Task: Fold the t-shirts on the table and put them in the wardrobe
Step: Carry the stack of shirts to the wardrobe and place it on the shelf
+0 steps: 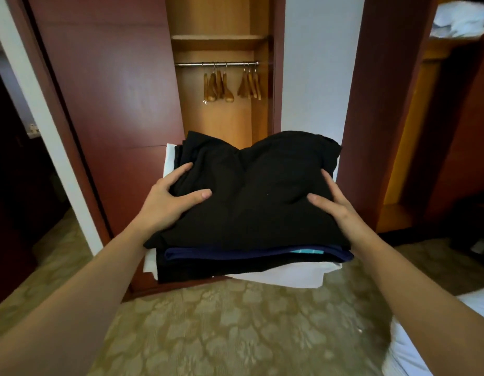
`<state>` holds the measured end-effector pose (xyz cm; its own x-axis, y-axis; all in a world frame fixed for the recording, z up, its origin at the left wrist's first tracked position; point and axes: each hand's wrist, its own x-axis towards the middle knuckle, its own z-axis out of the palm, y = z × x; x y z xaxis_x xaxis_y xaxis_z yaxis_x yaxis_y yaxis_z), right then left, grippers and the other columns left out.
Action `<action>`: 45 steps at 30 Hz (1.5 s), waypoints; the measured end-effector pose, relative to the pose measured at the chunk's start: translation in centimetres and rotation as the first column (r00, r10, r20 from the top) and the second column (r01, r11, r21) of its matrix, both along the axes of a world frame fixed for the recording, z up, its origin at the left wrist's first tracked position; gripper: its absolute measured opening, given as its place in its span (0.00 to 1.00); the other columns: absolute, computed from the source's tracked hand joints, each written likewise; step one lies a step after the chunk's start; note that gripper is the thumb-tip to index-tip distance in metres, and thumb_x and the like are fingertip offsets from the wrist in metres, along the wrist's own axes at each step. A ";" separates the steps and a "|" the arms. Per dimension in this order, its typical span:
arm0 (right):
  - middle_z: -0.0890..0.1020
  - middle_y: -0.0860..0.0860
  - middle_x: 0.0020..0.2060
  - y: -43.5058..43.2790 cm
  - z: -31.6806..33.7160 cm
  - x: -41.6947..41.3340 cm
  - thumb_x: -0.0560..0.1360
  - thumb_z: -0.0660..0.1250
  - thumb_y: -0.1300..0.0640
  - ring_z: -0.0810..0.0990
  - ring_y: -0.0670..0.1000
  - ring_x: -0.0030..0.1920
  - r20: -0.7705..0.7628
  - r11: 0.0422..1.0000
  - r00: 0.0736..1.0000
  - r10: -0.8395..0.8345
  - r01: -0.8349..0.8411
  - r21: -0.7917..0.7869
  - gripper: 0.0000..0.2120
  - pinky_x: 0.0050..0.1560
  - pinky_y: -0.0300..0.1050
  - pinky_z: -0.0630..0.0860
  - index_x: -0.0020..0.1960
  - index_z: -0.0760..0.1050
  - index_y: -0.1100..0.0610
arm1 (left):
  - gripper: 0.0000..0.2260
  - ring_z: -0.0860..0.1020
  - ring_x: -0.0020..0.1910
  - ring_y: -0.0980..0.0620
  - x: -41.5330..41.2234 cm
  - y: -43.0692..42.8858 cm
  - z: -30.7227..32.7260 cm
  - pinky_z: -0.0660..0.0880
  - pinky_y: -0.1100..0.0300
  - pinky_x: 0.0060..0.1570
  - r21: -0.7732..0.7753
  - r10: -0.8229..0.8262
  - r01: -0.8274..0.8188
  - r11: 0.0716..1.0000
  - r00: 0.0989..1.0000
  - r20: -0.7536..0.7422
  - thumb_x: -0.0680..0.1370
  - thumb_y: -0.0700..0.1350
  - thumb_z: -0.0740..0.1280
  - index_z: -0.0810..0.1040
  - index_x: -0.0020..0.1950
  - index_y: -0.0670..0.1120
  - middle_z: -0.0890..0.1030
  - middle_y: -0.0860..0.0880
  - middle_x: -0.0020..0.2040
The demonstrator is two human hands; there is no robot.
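Your left hand [170, 196] and right hand [336, 204] gripped the stack of folded t-shirts [251, 202] by its sides, fingers [181, 170] clamped over the top one, above the carpet. At least four layers showed: black, navy, black, white. Folding looked done, but shelving in the open wardrobe [216, 39] beyond remained.

Stack of t-shirts [249, 202]: was black on top, then navy with a teal patch, black again, white lowest.
Wardrobe door [113, 90]: was reddish-brown.
Wardrobe interior [216, 123]: was honey-orange wood.
Hangers [224, 85]: were amber wood.
Rail [192, 64]: was silver.
Carpet [235, 329]: was olive-beige with a pale flower pattern.
Wall [317, 77]: was white.
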<state>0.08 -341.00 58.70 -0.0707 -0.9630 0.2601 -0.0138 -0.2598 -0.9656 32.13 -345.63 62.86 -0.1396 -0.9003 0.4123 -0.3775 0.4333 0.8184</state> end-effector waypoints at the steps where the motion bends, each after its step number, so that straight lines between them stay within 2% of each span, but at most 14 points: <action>1: 0.73 0.44 0.66 -3.4 0.3 -0.3 0.66 0.72 0.46 0.76 0.46 0.62 0.004 1.000 1.000 -0.004 0.004 -0.017 0.41 0.57 0.41 0.73 0.75 0.58 0.37 | 0.43 0.73 0.64 0.55 -0.4 -3.3 0.3 0.71 0.67 0.58 -0.020 0.002 -0.002 1.000 1.000 0.002 0.57 0.65 0.78 0.70 0.71 0.58 0.73 0.53 0.67; 3: 0.74 0.41 0.63 -10.0 0.9 -1.3 0.67 0.70 0.47 0.76 0.44 0.60 -0.006 0.998 1.000 -0.003 0.002 -0.063 0.39 0.54 0.39 0.74 0.75 0.59 0.38 | 0.41 0.73 0.63 0.56 -1.5 -9.6 0.9 0.70 0.76 0.49 -0.065 0.013 -0.013 0.998 1.000 -0.004 0.61 0.60 0.79 0.70 0.71 0.56 0.73 0.54 0.65; 7: 0.73 0.35 0.59 -24.3 3.5 -4.2 0.68 0.69 0.48 0.76 0.40 0.58 -0.030 0.987 1.000 0.002 -0.007 -0.160 0.38 0.53 0.36 0.74 0.75 0.58 0.38 | 0.31 0.75 0.56 0.62 -4.7 -23.0 3.4 0.69 0.82 0.43 -0.180 0.032 -0.039 0.983 0.999 -0.037 0.71 0.45 0.74 0.69 0.73 0.52 0.73 0.54 0.63; 13: 0.72 0.36 0.60 -42.7 11.2 -7.1 0.67 0.68 0.46 0.75 0.41 0.60 -0.072 0.958 0.997 0.039 -0.058 -0.280 0.39 0.55 0.36 0.74 0.75 0.58 0.39 | 0.35 0.73 0.51 0.67 -7.5 -39.6 10.5 0.68 0.82 0.43 -0.270 0.047 -0.060 0.961 0.997 -0.054 0.68 0.47 0.73 0.68 0.74 0.52 0.73 0.54 0.64; 16: 0.72 0.33 0.58 -50.8 14.7 -7.5 0.68 0.67 0.46 0.75 0.38 0.57 -0.094 0.930 0.995 0.036 -0.068 -0.361 0.38 0.50 0.30 0.75 0.75 0.57 0.39 | 0.32 0.73 0.48 0.71 -7.9 -46.9 14.2 0.68 0.82 0.43 -0.341 0.078 -0.095 0.935 0.995 -0.062 0.71 0.43 0.74 0.68 0.74 0.52 0.73 0.55 0.62; 19: 0.73 0.34 0.59 -58.6 18.3 -7.7 0.69 0.70 0.46 0.76 0.38 0.58 -0.127 0.893 0.992 0.021 -0.076 -0.444 0.39 0.51 0.31 0.76 0.76 0.57 0.41 | 0.31 0.74 0.45 0.77 -8.0 -53.9 17.4 0.67 0.82 0.43 -0.431 0.099 -0.118 0.895 0.993 -0.067 0.73 0.41 0.73 0.68 0.74 0.51 0.73 0.55 0.61; 24: 0.72 0.39 0.66 -70.6 25.0 -7.5 0.69 0.73 0.44 0.75 0.43 0.64 -0.163 0.773 0.984 -0.076 -0.045 -0.633 0.42 0.63 0.42 0.74 0.77 0.57 0.42 | 0.29 0.71 0.62 0.61 -7.1 -65.4 23.2 0.68 0.81 0.49 -0.612 0.103 -0.130 0.780 0.992 -0.079 0.75 0.43 0.71 0.67 0.74 0.52 0.72 0.55 0.64; 28: 0.71 0.39 0.65 -78.8 31.3 -6.7 0.68 0.74 0.42 0.74 0.44 0.65 -0.137 0.665 0.984 -0.111 -0.029 -0.746 0.44 0.67 0.46 0.72 0.78 0.56 0.43 | 0.28 0.69 0.62 0.62 -6.4 -72.8 30.0 0.65 0.82 0.50 -0.755 0.113 -0.119 0.644 0.992 -0.061 0.75 0.43 0.71 0.66 0.75 0.49 0.70 0.56 0.64; 32: 0.70 0.43 0.71 -84.8 38.3 -6.4 0.56 0.76 0.31 0.72 0.46 0.68 -0.127 0.593 0.981 -0.147 -0.015 -0.805 0.54 0.70 0.48 0.69 0.77 0.59 0.42 | 0.32 0.69 0.62 0.63 -6.4 -78.3 36.7 0.65 0.83 0.49 -0.822 0.092 -0.109 0.559 0.993 -0.069 0.71 0.49 0.72 0.67 0.75 0.50 0.70 0.58 0.64; 34: 0.70 0.44 0.71 -87.4 41.5 -6.2 0.56 0.76 0.32 0.72 0.44 0.68 -0.122 0.542 0.980 -0.157 -0.018 -0.840 0.54 0.69 0.43 0.70 0.77 0.59 0.44 | 0.35 0.69 0.63 0.63 -6.3 -80.8 39.4 0.64 0.84 0.50 -0.846 0.099 -0.122 0.519 0.992 -0.083 0.68 0.53 0.71 0.67 0.74 0.50 0.70 0.58 0.64; 37: 0.70 0.46 0.71 -91.0 45.4 -5.7 0.63 0.72 0.42 0.73 0.42 0.66 -0.105 0.449 0.983 -0.149 -0.028 -0.893 0.47 0.63 0.32 0.71 0.78 0.58 0.49 | 0.36 0.69 0.63 0.63 -6.0 -83.9 42.6 0.64 0.84 0.49 -0.874 0.105 -0.156 0.461 0.987 -0.121 0.67 0.54 0.73 0.68 0.74 0.50 0.70 0.58 0.64; 40: 0.69 0.46 0.72 -94.0 48.4 -5.8 0.59 0.73 0.40 0.70 0.44 0.70 -0.088 0.413 0.986 -0.139 -0.023 -0.910 0.51 0.59 0.27 0.70 0.77 0.59 0.50 | 0.41 0.70 0.62 0.64 -6.3 -86.2 44.4 0.65 0.83 0.50 -0.887 0.081 -0.169 0.429 0.986 -0.149 0.63 0.60 0.77 0.69 0.73 0.51 0.71 0.58 0.64; 43: 0.70 0.45 0.71 -96.9 50.8 -6.1 0.53 0.78 0.32 0.71 0.43 0.68 -0.103 0.403 0.987 -0.123 -0.045 -0.914 0.58 0.59 0.29 0.70 0.77 0.59 0.48 | 0.32 0.69 0.61 0.63 -6.9 -88.4 45.7 0.65 0.83 0.47 -0.881 0.082 -0.216 0.421 0.976 -0.201 0.72 0.49 0.73 0.67 0.74 0.48 0.70 0.58 0.62; 45: 0.71 0.44 0.70 -99.1 51.8 -6.8 0.52 0.79 0.32 0.72 0.44 0.68 -0.095 0.420 0.990 -0.105 -0.043 -0.907 0.59 0.62 0.34 0.70 0.77 0.59 0.46 | 0.30 0.69 0.62 0.62 -7.6 -90.2 46.8 0.66 0.83 0.47 -0.877 0.091 -0.227 0.423 0.974 -0.208 0.74 0.46 0.72 0.67 0.74 0.47 0.70 0.57 0.62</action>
